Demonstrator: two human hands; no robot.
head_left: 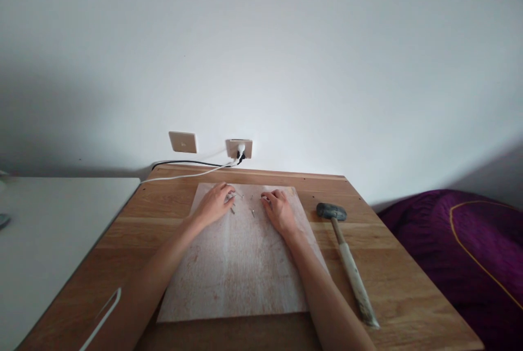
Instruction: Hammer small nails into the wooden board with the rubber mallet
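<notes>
Loose metal pieces (253, 213) could be scattered across the pale board (241, 264) if nudged by left hand (215, 202) or right hand (280, 212), fingers curled, grip not discernible.

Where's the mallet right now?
In the head view, the black-headed mallet lies on the wooden table, to the right of the pale board and the person's right forearm, head toward the wall.

Small metal fasteners (253, 213) scattered on a pale board (241, 269).
The slim, silvery pieces lie loose and apart toward the board's far side, pointing different ways, too small to tell nails from screws; the whitish, brown-flecked board rests flat, its surface worn and mottled.
</notes>
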